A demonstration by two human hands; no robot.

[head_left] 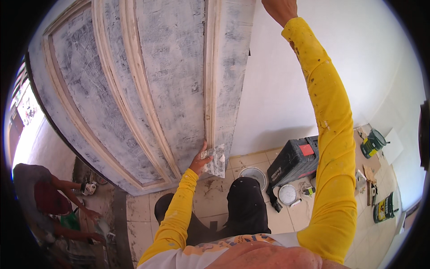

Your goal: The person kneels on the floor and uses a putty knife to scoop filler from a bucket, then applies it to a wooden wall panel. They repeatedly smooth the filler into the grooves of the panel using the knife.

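The panelled door [148,89] stands ajar, and most of its face looks worked over already: the flat panels are a scuffed, chalky grey-white with dark streaks showing through, while the raised mouldings are rubbed down to pale cream wood. By my judgement the sanding is well along, with the moulding beside the door's edge now getting attention low down.

The left hand [200,160] presses a crumpled sheet of sandpaper [217,160] against that lower moulding, fingers closed over its near edge, thumb on top. The sheet is grey, dusty and creased soft.

The right hand [280,8] reaches high, near the door's top edge, and is cut off by the frame, so I cannot tell whether its fingers grip anything.

On the dusty tiled floor [251,159] lie a black and red tool case [293,161], a round white lid [287,194] and two green paint cans [372,142]. At far left another person [45,193] crouches at work.
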